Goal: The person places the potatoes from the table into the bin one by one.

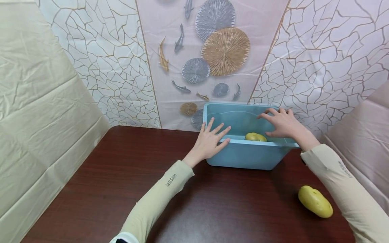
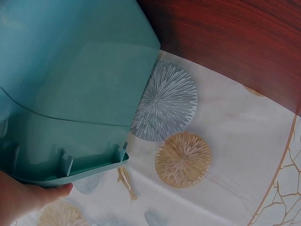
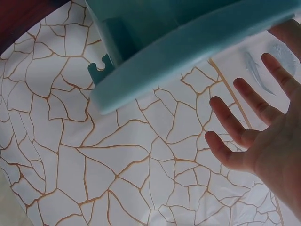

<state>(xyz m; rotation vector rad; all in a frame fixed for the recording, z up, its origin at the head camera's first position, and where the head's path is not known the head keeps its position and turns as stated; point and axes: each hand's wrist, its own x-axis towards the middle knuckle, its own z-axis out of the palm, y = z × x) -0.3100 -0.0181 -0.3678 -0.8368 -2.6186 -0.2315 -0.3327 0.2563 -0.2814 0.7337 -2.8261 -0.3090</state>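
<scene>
A blue plastic bin (image 1: 243,156) stands at the back of the table, with a yellow potato (image 1: 255,136) inside it. My left hand (image 1: 208,141) lies with spread fingers at the bin's left front corner. In the left wrist view its thumb (image 2: 49,193) touches the rim. Above the bin's right side is my right hand (image 1: 284,125), its fingers apart and slightly bent, with nothing held. The right wrist view shows those fingers (image 3: 225,115) spread beside the bin's rim (image 3: 188,56). A second potato (image 1: 315,201) lies on the table near my right forearm.
The dark red-brown wooden table (image 1: 121,189) runs back to a patterned cloth (image 1: 121,60) with fish and round leaf shapes. Plain beige cloth (image 1: 36,111) hangs at the left, and more cloth (image 1: 361,141) hangs at the right.
</scene>
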